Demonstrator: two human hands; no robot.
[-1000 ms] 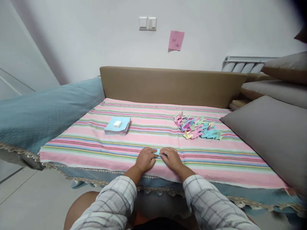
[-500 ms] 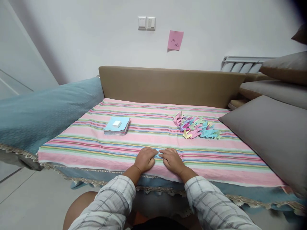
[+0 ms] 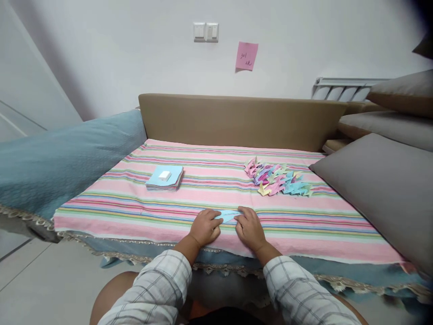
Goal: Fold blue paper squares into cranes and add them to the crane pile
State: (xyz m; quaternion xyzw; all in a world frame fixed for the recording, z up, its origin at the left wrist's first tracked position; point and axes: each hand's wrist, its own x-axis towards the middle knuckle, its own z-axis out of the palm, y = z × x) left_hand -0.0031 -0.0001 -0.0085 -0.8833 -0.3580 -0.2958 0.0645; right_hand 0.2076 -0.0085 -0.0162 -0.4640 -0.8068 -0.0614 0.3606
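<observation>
A light blue piece of folded paper (image 3: 228, 215) lies flat on the striped cloth, narrow and pointed, with a crease running along its length. My left hand (image 3: 204, 226) holds its left end, thumb and forefinger on the paper and that tip hidden beneath them. At the other end, my right hand (image 3: 250, 229) grips the paper between forefinger at the far edge and thumb at the near edge. Farther back on the right sits a cluster of folded paper cranes (image 3: 275, 179) in several colours. To the left is a stack of square paper (image 3: 174, 176) with a small white block (image 3: 164, 175) on top.
A pink striped cloth (image 3: 209, 189) covers the sofa seat. Behind it rises a brown backrest (image 3: 237, 122). Grey cushions (image 3: 382, 180) are piled on the right, and a blue-covered armrest (image 3: 84, 149) bounds the left. A pink note (image 3: 246, 56) is stuck to the wall.
My right hand has slid right, away from my left hand, and its forefinger and thumb have spread. More of the blue paper shows between the hands. My left hand stays nearly in place.
</observation>
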